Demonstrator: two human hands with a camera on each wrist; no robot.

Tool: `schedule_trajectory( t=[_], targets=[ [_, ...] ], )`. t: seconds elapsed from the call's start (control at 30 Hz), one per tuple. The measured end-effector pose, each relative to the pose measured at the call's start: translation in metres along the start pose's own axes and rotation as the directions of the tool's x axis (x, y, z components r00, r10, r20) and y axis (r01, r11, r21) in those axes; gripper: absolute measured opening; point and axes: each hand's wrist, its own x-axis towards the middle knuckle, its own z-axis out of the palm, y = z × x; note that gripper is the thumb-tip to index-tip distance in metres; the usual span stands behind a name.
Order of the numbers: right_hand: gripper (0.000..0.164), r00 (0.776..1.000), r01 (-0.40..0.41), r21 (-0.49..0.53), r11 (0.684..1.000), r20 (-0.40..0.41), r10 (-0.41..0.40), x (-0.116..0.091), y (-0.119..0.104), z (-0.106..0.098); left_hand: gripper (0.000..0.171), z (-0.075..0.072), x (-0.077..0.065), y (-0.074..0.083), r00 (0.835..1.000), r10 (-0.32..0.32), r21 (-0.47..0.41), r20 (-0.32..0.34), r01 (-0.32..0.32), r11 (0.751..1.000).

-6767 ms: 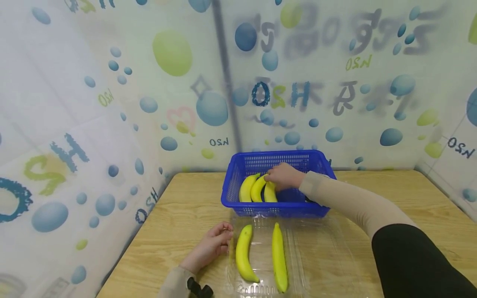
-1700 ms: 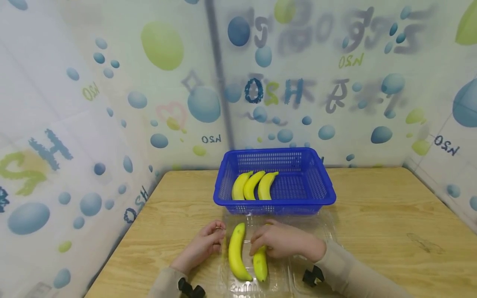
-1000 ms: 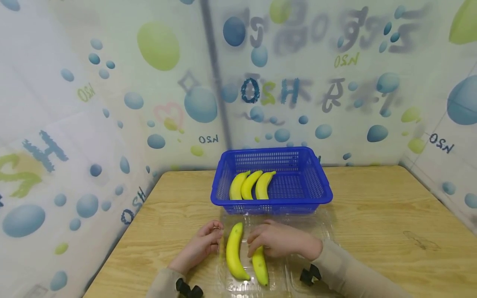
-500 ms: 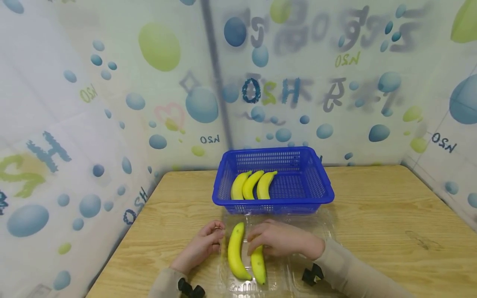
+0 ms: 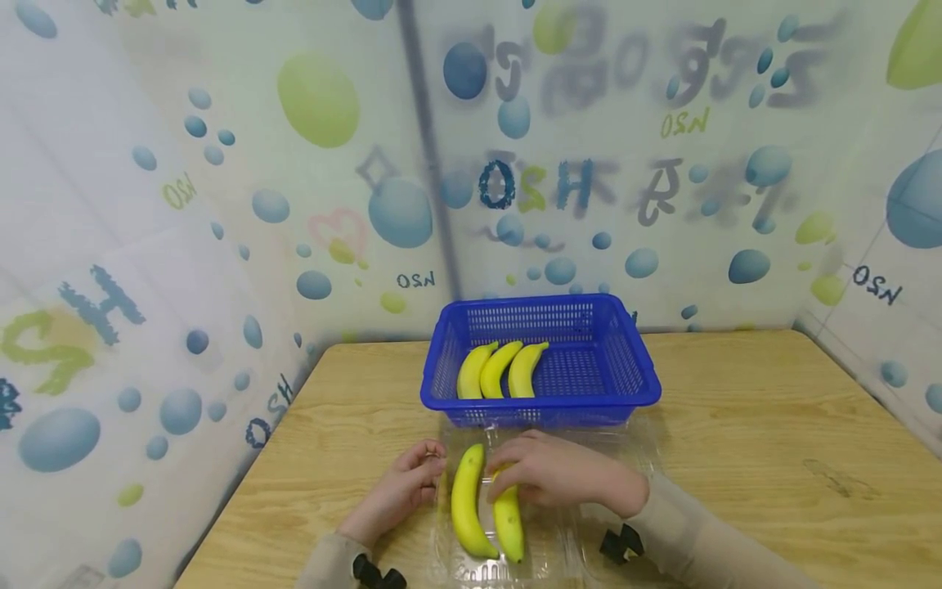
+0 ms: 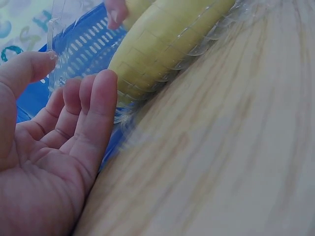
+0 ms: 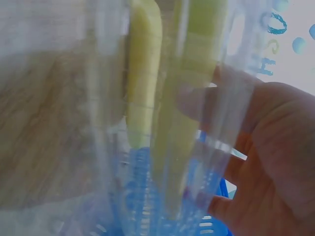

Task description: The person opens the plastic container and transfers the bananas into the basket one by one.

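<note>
A clear plastic clamshell box (image 5: 540, 556) lies unfolded on the table, with two yellow bananas in its left half. My right hand (image 5: 562, 470) reaches in from the right and grips the upper part of the right banana (image 5: 509, 523), covering its far end; the right wrist view shows thumb and fingers about it through the plastic. The left banana (image 5: 465, 503) lies beside it, untouched. At the box's left side rests my left hand (image 5: 401, 491), palm inward. In the left wrist view its thumb and relaxed fingertips (image 6: 104, 81) touch the plastic wall.
A blue perforated basket (image 5: 540, 403) stands just behind the box, with three bananas (image 5: 521, 372) at its left side. Wooden tabletop (image 5: 751, 442) extends on both sides. A patterned curtain (image 5: 353, 204) hangs behind the table and along its sides.
Earlier my right hand was in the basket; now it holds the right banana in the box. That banana has shifted left, towards the other. My left hand has stayed at the box's side.
</note>
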Motion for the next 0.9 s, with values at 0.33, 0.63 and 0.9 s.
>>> schedule_trajectory(
  t=[0.33,0.63,0.9],
  targets=[
    [0.037,1.000,-0.005,-0.001,1.000,-0.007,0.005,-0.002,-0.003,-0.005,0.013,0.001,0.000,-0.003,1.000,0.014,-0.009,0.012,-0.014,1.000],
    [0.038,0.999,0.004,-0.016,1.000,-0.036,-0.005,-0.003,-0.003,-0.012,0.013,0.001,-0.001,-0.001,1.000,0.002,-0.003,0.003,-0.002,1.000],
    [0.034,0.999,-0.011,-0.025,1.000,-0.043,0.010,-0.004,-0.004,-0.020,0.016,0.000,0.000,0.002,1.000,-0.012,0.010,-0.012,0.012,1.000]
  ],
)
